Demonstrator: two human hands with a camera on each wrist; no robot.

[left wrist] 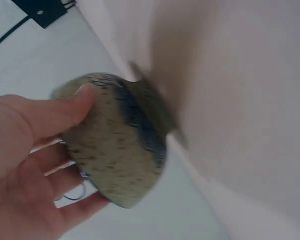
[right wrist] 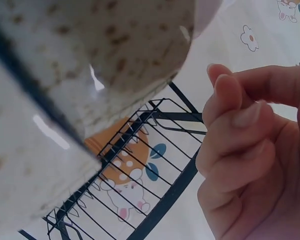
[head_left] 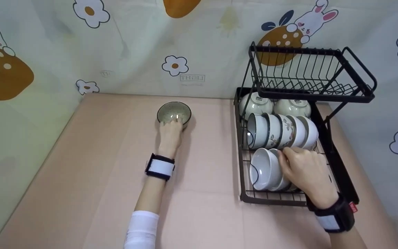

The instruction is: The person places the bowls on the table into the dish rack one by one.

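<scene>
Near the back edge of the pink-covered table, my left hand (head_left: 170, 136) grips a grey-green speckled bowl (head_left: 172, 110) by its near side. In the left wrist view the thumb (left wrist: 80, 107) lies on the bowl's speckled outer wall (left wrist: 110, 150), which has a dark blue patch; the other fingers go round behind it. My right hand (head_left: 306, 169) is over the front row of white bowls (head_left: 264, 169) in the black dish rack. Its fingers (right wrist: 240, 160) are loosely curled with nothing visible between them, beside speckled bowls (right wrist: 125, 55) close to the camera.
The two-tier black rack (head_left: 242, 180) stands on the table's right side. Two upturned bowls (head_left: 292, 108) sit at its back, and a row of several bowls (head_left: 287, 131) stands on edge in the middle. Its upper wire basket (head_left: 299, 76) overhangs the back. A patterned curtain (head_left: 133, 45) surrounds the table.
</scene>
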